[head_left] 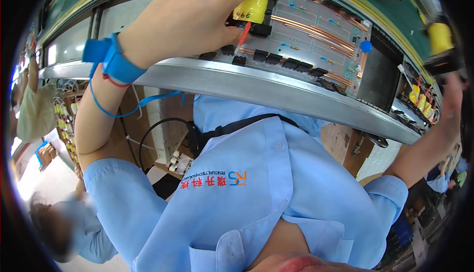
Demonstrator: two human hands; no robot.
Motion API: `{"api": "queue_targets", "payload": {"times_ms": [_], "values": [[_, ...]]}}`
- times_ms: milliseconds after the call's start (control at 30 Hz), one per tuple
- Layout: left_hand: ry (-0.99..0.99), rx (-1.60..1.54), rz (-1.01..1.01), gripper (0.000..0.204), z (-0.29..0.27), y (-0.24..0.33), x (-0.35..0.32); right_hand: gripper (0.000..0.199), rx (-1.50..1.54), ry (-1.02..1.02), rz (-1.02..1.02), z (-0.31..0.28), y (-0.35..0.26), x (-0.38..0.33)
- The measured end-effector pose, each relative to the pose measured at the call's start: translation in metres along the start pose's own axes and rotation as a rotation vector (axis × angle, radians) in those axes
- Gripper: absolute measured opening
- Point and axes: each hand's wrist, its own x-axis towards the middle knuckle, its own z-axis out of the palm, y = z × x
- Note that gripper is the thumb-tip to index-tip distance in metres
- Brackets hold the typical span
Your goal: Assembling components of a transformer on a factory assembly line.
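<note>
Left hand point(210, 6) curls round a yellow-wrapped coil point(252, 9) on the circuit board point(316, 42) beneath it, apparently seating it, which likely calls next for level pressing, while the blurred right hand point(451, 99) seems to grasp a similar coil point(439, 39) at its fingertips.

A silvery rail point(207, 79) runs across; a green surface point(414, 20) lies beyond; light glints off metal panels point(64, 50) at left.

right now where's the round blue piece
Head view, upper right: the round blue piece sits at the circuit board's right end, beside the dark area.
</note>
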Motion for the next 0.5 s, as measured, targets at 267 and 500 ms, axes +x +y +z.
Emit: {"api": "queue_targets", "payload": {"times_ms": [267, 500], "values": [[0.065, -0.183, -0.101, 0.09, 0.005, -0.009, -0.02, 0.07, -0.044, -0.387, 0.137, 0.087, 0.028, -0.027], [0.196, -0.307, -0.074, 0.088, 0.015, -0.015, -0.03, 0.07, -0.034, -0.384, 0.184, 0.099, 0.039, -0.025]]}}
